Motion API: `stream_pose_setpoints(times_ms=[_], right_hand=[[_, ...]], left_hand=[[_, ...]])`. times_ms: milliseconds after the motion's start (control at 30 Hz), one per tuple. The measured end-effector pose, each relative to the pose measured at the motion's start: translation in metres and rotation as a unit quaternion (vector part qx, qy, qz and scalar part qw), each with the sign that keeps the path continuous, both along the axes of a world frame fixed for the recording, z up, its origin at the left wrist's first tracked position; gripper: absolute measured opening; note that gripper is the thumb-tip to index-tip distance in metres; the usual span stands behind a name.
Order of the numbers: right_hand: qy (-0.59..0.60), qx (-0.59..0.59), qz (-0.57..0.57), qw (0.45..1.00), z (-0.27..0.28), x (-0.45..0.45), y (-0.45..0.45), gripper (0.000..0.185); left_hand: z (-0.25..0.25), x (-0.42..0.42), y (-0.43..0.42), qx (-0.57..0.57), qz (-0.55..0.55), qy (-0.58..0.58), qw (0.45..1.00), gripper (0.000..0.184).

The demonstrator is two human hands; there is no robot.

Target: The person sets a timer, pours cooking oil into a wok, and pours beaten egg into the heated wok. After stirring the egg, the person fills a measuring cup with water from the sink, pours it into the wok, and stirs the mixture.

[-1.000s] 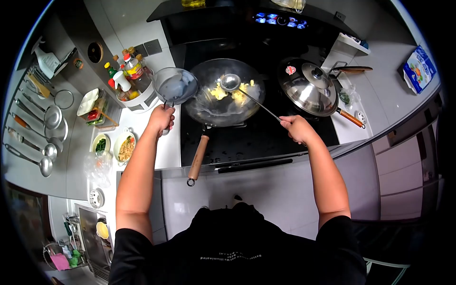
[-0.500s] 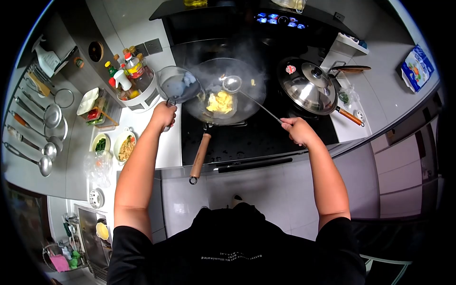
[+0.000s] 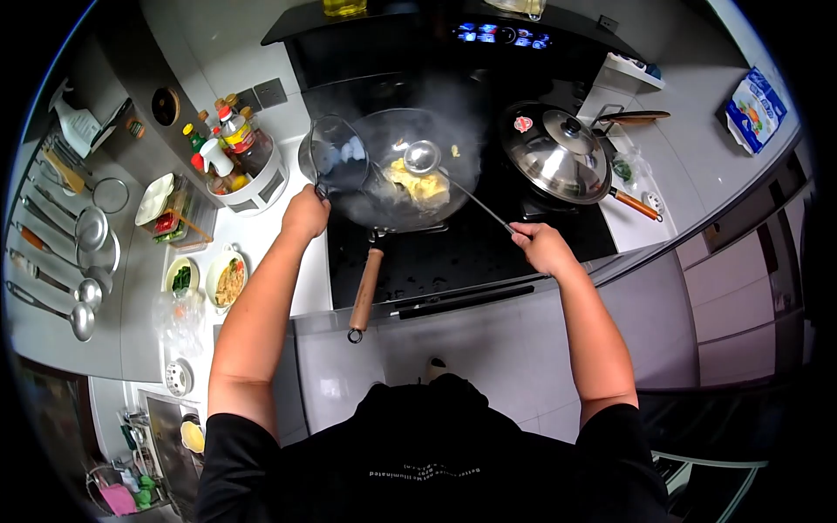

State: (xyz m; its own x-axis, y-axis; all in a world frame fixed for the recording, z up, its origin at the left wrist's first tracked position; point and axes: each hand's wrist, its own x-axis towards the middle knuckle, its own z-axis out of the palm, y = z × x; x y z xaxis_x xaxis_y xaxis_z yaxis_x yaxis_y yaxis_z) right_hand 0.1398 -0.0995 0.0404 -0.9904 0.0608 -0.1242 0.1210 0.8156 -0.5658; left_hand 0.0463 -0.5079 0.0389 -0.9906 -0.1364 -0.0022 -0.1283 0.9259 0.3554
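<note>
My left hand (image 3: 306, 214) is closed around the handle of a clear jug (image 3: 336, 155), tilted over the left rim of the wok (image 3: 373, 210). Water seems to run from the jug's lip into the wok. Yellow scrambled egg (image 3: 417, 185) lies in the wok under rising steam. Pinched in my right hand (image 3: 544, 247) is the long thin handle of a metal ladle (image 3: 422, 158), its round bowl above the egg. The wok's wooden handle (image 3: 367, 289) points toward me over the counter edge, with neither hand on it.
A lidded pan (image 3: 558, 152) stands on the right of the black stovetop (image 3: 488, 257). Left on the counter are a caddy of bottles (image 3: 257, 187), a bowl of greens (image 3: 181, 277) and a bowl of shredded food (image 3: 228, 281). Ladles (image 3: 90, 228) hang on the left wall.
The jug has tipped further toward the wok, and liquid now spreads by the egg. The egg has shifted to the right in the wok. My right hand and ladle have moved only slightly.
</note>
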Motion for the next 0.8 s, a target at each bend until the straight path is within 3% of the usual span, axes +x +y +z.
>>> stream_pose_setpoints(times_ms=[433,567,667,800], right_hand=[[0.194,0.202,-0.007,0.960,-0.006,0.008,0.027,0.030],[0.237,0.207,-0.004,0.949,-0.011,0.008,0.040,0.030],[0.259,0.206,0.001,0.944,-0.014,0.010,0.046,0.030],[0.268,0.192,0.027,0.944,-0.024,0.014,0.045,0.031]], left_hand=[[0.041,-0.011,0.065,-0.163,-0.043,0.048,0.984,0.023],[0.043,-0.012,0.076,-0.220,-0.071,0.088,0.969,0.019],[0.029,-0.016,0.073,-0.225,-0.089,0.150,0.959,0.012],[0.016,-0.013,0.072,-0.161,-0.052,0.108,0.980,0.017]])
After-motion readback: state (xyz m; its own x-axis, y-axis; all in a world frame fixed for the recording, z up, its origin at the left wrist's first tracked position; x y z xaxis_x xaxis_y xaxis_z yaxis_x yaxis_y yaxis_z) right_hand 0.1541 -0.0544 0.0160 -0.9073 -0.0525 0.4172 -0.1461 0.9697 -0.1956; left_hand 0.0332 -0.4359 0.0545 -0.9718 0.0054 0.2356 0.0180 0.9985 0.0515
